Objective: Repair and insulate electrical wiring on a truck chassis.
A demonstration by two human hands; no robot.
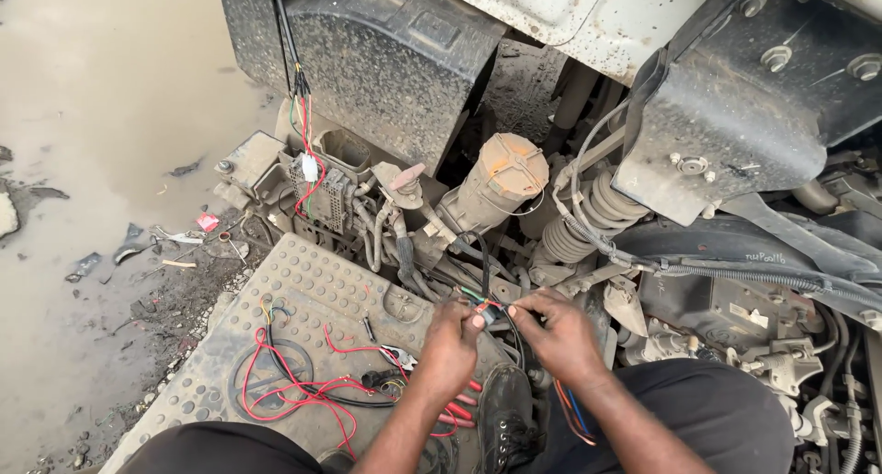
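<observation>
Crouched on a studded metal step plate [312, 290] beside a truck's muddy underside. Loose red wires [294, 387] sprawled over the plate, red-handled pliers [455, 410] and a black boot [503, 419] just below the hands. Behind, a dusty orange-capped cylinder [501, 180], a coiled air spring [588, 217] and tangled hoses crowding the work from above; muddy water [101, 107] off to the left. Left hand [450, 341] pinched shut on a small bundle of thin wires [487, 305]; right hand [560, 332] pinched on the same bundle from the other side. Bundle just above the plate's far edge, between both hands, long axis running roughly left to right, red and green strands pointing up-left.
</observation>
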